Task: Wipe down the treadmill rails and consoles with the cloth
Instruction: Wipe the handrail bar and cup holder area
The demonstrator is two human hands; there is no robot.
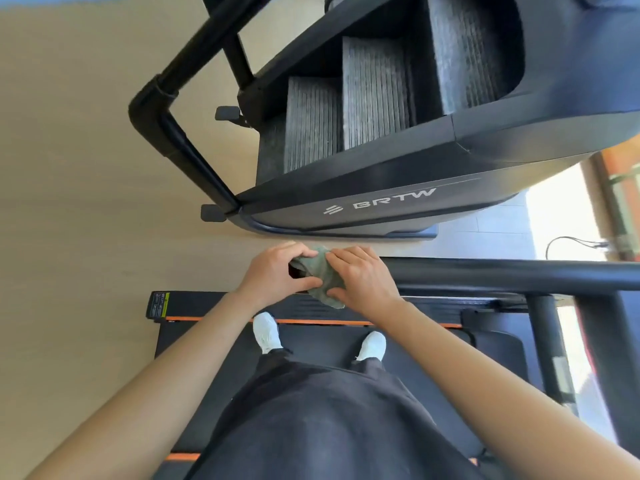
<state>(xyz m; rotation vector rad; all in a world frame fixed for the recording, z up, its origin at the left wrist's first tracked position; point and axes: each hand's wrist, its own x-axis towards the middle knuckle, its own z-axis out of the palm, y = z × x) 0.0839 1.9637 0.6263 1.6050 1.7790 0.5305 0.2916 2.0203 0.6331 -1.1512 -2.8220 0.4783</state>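
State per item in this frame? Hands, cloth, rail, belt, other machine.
left hand: grips the cloth's left side, fingers curled.
right hand: grips the cloth's right side, thumb underneath.
cloth: green, bunched, wrapped over the rail's end.
treadmill rail: black, end covered by the cloth.
treadmill belt: person stands on it in white shoes; running or stopped, cannot tell.
stair climber: on the floor ahead, steps unoccupied.

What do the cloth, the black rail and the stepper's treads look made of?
Cloth: soft green fabric, perhaps microfibre; it bunches in folds. Rail: smooth black tube, painted metal or plastic, faint sheen. Treads: grey, ribbed, matte; rubber or plastic, unclear.
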